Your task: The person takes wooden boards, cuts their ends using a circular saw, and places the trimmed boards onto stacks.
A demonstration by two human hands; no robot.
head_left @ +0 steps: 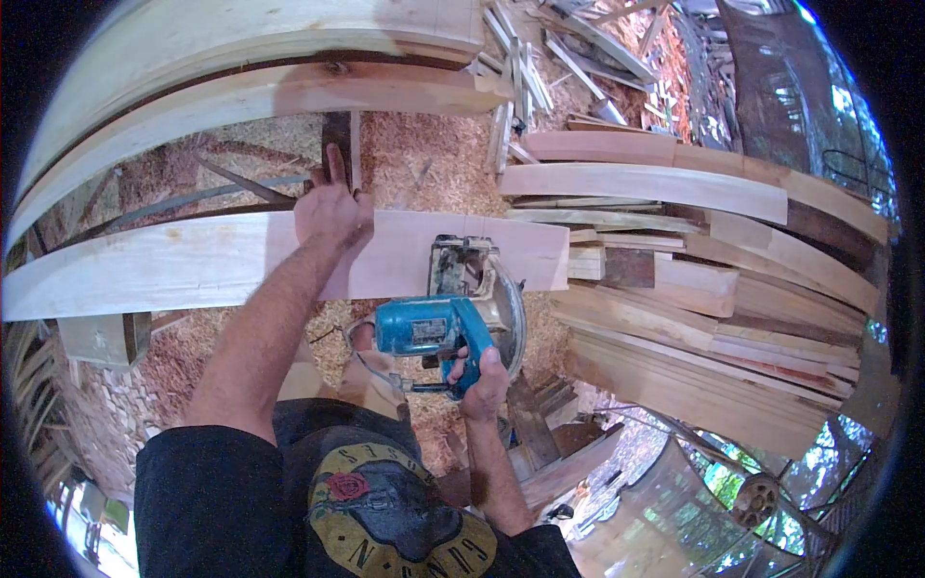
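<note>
A teal circular saw (424, 328) rests with its base plate on a long pale plank (212, 255), near the plank's right end. My right hand (482, 383) is wrapped round the saw's rear handle. Over the plank's far edge lies my left hand (332, 212), to the left of the saw, with some fingers stretched forward and no tool in it. A dark wooden piece (337, 144) is just beyond its fingertips. The blade is mostly hidden by the guard.
Long boards (241, 91) lie across the far left. Stacked planks (694, 356) fill the right side. Sawdust (414, 164) covers the ground, with offcuts (597, 72) at the back. A wooden block (106, 339) sits under the plank's left part.
</note>
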